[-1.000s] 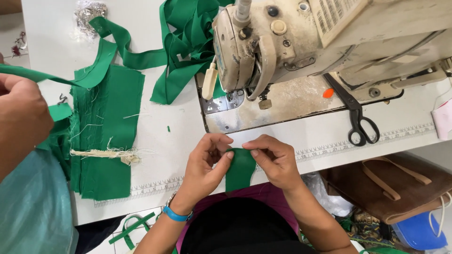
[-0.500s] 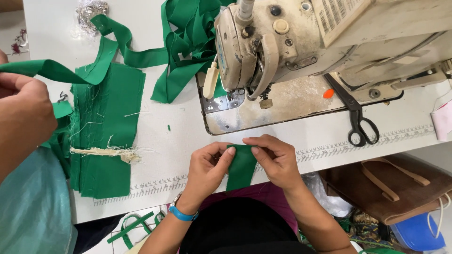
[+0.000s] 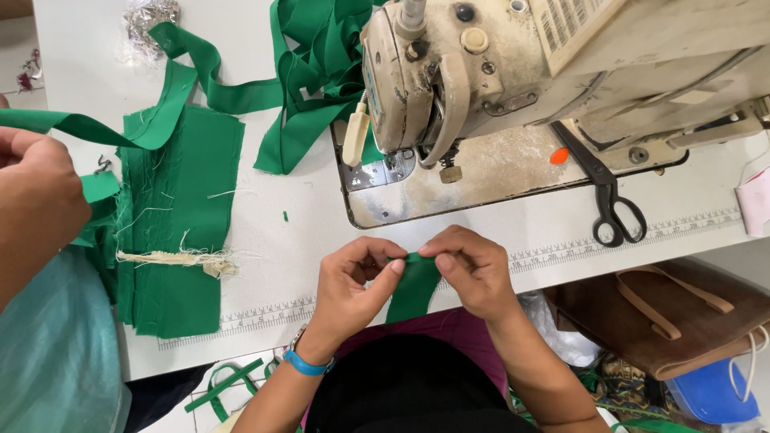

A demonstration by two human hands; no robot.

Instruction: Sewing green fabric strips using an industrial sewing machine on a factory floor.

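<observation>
Low centre of frame: left hand [image 3: 350, 282] and right hand [image 3: 469, 269] both pinched shut on green strip [image 3: 414, 286], top edge folded, not yet under sewing machine [image 3: 513, 72] above.

Bright even overhead light, soft shadows, sharp focus, slight edge distortion

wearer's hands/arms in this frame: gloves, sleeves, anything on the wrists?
No gloves: left hand and right hand are bare, and both forearms are bare as far as they show, with no sleeve in view. A bright blue wristband circles the left wrist. The right wrist carries nothing visible.
</observation>
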